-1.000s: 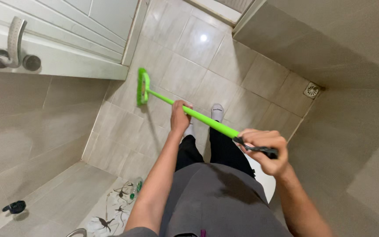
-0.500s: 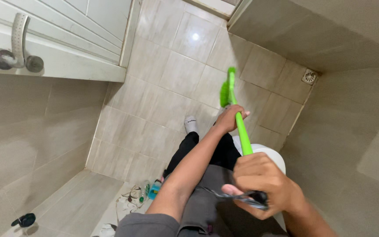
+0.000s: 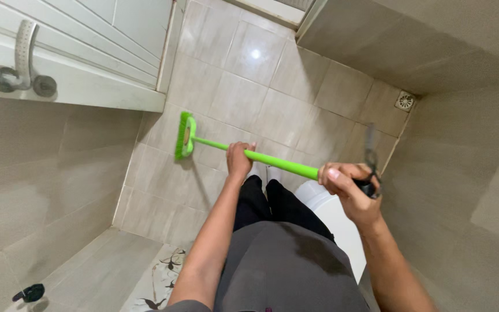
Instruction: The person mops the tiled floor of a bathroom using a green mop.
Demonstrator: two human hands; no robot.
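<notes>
Green broom (image 3: pixel 249 155) runs its long handle nearly level across the view, brush head pointing left and resting on the beige floor tiles (image 3: pixel 244 95) near the white cabinet (image 3: pixel 88 86). Left hand (image 3: pixel 239 162) is clenched around the handle's middle, arm stretched forward. Right hand (image 3: pixel 349 188) grasps the black end, elbow bent, above a white bucket (image 3: pixel 333 216).

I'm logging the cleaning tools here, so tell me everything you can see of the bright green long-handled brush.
The bright green long-handled brush looks plastic: a straight slim pole, a flat head with green bristles at its left end against the beige tiled floor, and a dark grip end. The left hand grips mid-pole; the right hand holds the dark end.
</notes>
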